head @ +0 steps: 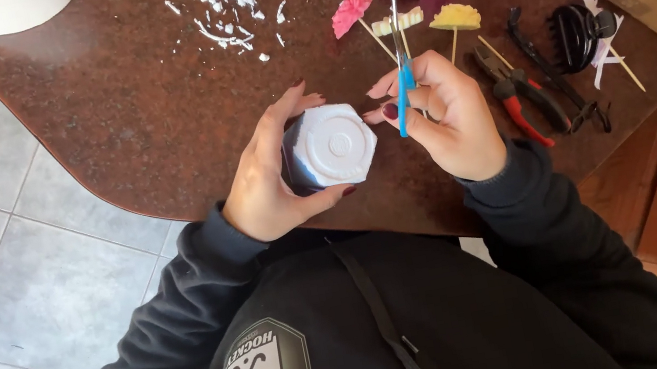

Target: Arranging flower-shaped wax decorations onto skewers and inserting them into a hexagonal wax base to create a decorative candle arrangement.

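We see a white hexagonal container [330,147] and blue-handled scissors [403,85] over a speckled reddish-brown surface [121,112]. Our nails are dark red, our sleeves black. The paper flowers on sticks are pink [351,12], cream [399,21] and yellow [454,16]. The pliers [520,95] have red handles; white scraps [228,10] are scattered about.

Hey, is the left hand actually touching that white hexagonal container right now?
Touching. The head view shows the left hand wrapped around the white hexagonal container, thumb and fingers pressed against its sides with no gap.
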